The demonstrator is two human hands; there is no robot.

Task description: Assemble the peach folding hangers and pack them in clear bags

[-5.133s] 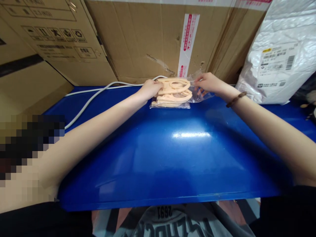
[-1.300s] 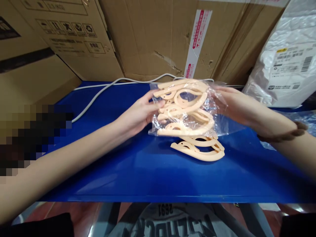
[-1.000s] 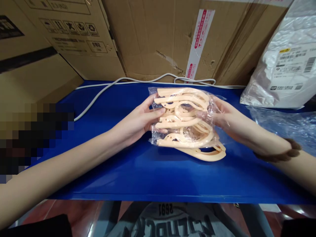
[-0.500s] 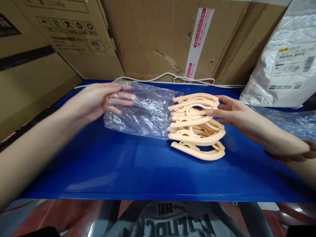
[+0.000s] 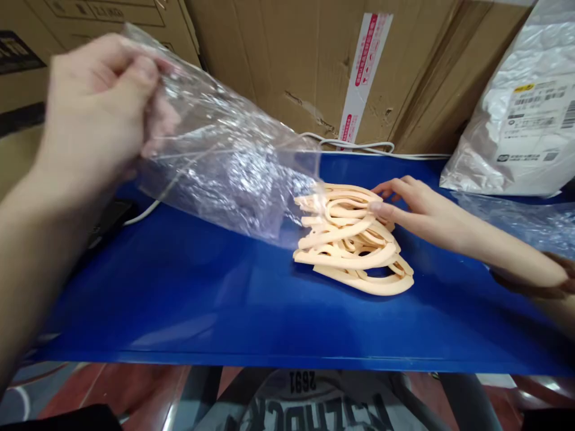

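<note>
My left hand (image 5: 108, 108) is closed on one end of a clear plastic bag (image 5: 242, 173), raised at the left above the table. The bag slants down to the right, and its lower edge lies over the left ends of a pile of cream-coloured folding hangers (image 5: 354, 239). These plastic hangers lie folded and stacked loosely on top of one another. At the right end of the pile, my right hand (image 5: 408, 203) grips the upper hangers, thumb on the near side and fingers behind. Part of those fingers is hidden.
The blue table (image 5: 224, 299) has its front edge near my body. Large cardboard boxes (image 5: 278, 60) stand along the back, with a white cable (image 5: 354, 145) before them. At right are a white parcel bag (image 5: 525, 120) and more clear plastic (image 5: 534, 221).
My left hand has closed on the bag's end and lifted it up and to the left. The hangers have shifted slightly left and bunched together. My right hand remains at their right end.
</note>
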